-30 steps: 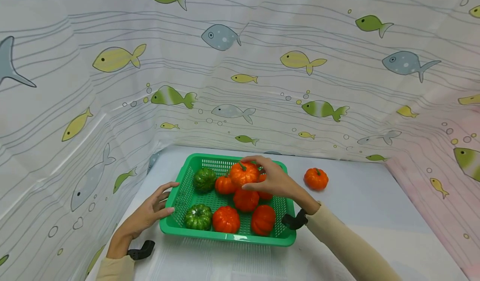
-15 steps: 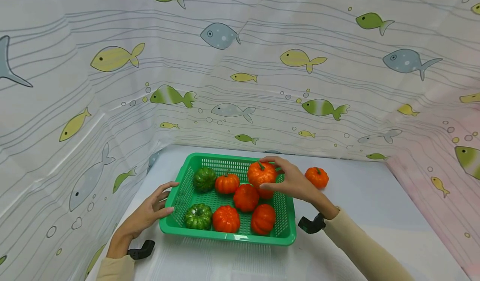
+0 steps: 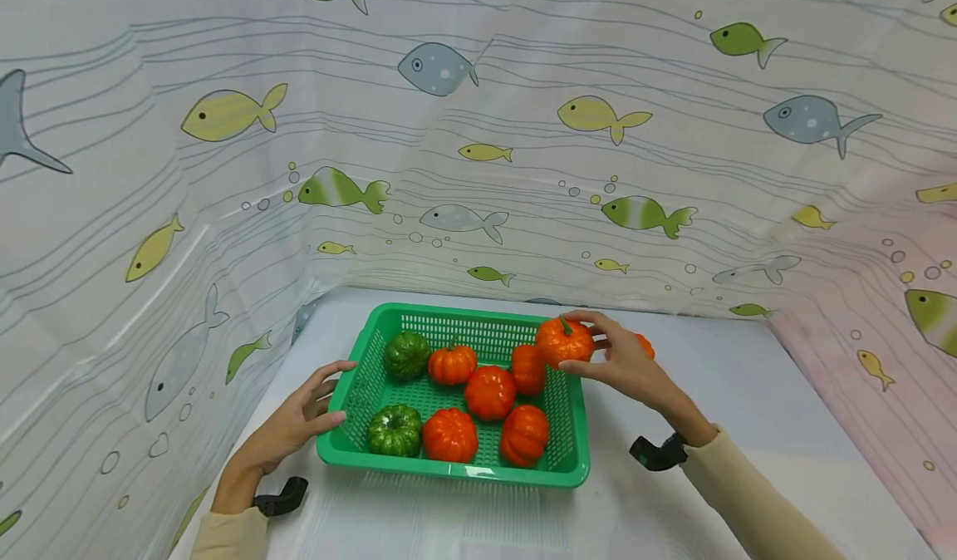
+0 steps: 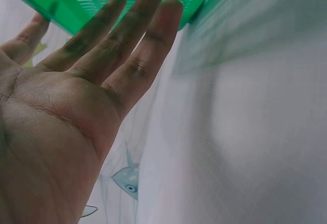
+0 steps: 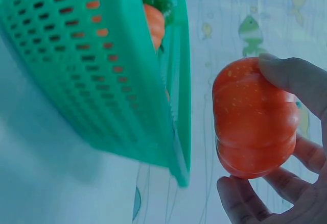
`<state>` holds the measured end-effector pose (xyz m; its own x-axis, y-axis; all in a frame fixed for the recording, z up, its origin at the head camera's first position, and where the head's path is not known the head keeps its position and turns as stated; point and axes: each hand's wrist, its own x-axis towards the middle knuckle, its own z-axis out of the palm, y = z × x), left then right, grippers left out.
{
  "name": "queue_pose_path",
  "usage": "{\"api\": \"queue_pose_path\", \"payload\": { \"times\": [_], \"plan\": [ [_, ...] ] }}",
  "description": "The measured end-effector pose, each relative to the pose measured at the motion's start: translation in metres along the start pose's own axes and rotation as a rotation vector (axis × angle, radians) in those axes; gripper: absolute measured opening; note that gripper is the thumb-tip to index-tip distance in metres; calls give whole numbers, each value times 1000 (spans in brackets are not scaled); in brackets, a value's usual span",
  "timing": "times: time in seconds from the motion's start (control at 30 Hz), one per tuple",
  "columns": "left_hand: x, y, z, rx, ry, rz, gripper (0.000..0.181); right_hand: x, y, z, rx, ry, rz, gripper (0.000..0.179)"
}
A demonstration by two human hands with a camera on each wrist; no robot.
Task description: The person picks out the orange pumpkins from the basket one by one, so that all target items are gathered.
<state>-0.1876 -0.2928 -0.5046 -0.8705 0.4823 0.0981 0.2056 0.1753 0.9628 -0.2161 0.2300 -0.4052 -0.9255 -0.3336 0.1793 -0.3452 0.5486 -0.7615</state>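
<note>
My right hand (image 3: 631, 365) grips a small orange pumpkin (image 3: 564, 341) between thumb and fingers, above the right rim of a green plastic basket (image 3: 456, 474). In the right wrist view this pumpkin (image 5: 255, 119) hangs apart from the basket wall (image 5: 87, 55). My left hand (image 3: 287, 427) is at the basket's left side. Its fairly straight fingers (image 4: 127, 35) touch the perforated wall in the left wrist view. Inside the basket are two green pumpkins, one at the back (image 3: 407, 356) and one in front (image 3: 395, 430), and several orange-red pumpkins, among them a middle one (image 3: 489, 393).
Another orange pumpkin (image 3: 645, 345) lies on the white table (image 3: 718, 394) right of the basket, mostly hidden behind my right hand. A fish-printed curtain (image 3: 523, 194) encloses the back and sides. Each wrist wears a black camera mount, such as the right one (image 3: 658, 453).
My right hand has moved right with the orange pumpkin, from over the basket's middle to its right rim. The pumpkins beneath have come into view. The left hand stays in place.
</note>
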Motion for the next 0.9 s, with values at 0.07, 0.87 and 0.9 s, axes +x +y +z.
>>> {"api": "queue_pose_path", "payload": {
  "times": [0.07,0.87,0.9],
  "plan": [
    [0,0,0,1,-1,-1,71,-4,4,-5,-7,20,20,67],
    [-1,3,1,3,3,-3,71,-51,71,-61,-117,166,278,84],
    [-1,3,2,3,3,-3,71,-52,75,-64,-120,173,283,84]
  ]
}}
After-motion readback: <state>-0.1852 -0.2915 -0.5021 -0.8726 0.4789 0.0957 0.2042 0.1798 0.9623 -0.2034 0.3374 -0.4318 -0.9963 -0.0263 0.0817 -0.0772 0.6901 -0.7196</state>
